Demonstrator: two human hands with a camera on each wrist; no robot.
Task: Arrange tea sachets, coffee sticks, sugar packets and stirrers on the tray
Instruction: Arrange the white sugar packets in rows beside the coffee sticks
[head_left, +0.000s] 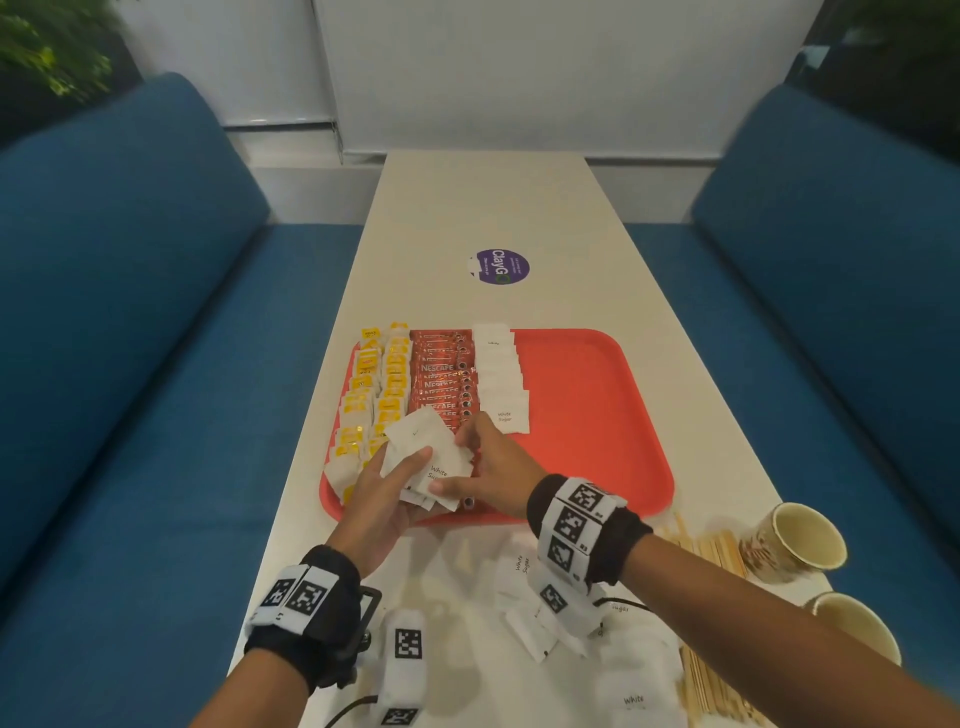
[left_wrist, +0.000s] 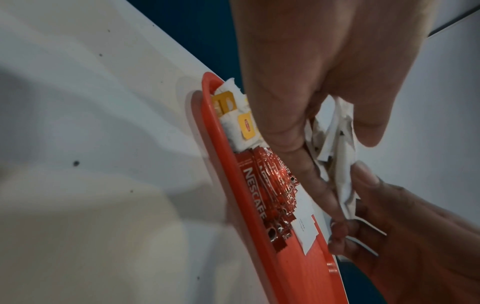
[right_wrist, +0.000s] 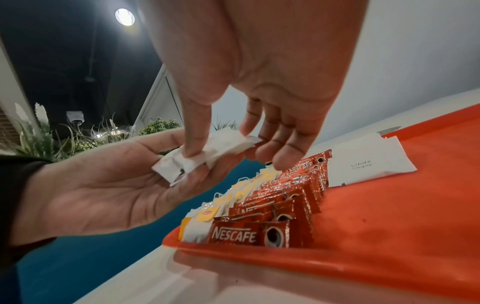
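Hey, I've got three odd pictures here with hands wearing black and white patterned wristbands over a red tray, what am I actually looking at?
There is no machine: a person works with bare hands, wearing cameras. The wide picture comes from a camera on the head; the two close ones come from cameras on each wrist, looking along the fingers.

On the white table lies a red tray. On it stand rows of yellow-tagged tea sachets, red Nescafe coffee sticks and white sugar packets.

The left hand holds a small stack of sugar packets, and the right hand pinches one from it. More sugar packets, wooden stirrers and two paper cups lie on the table nearer the person.
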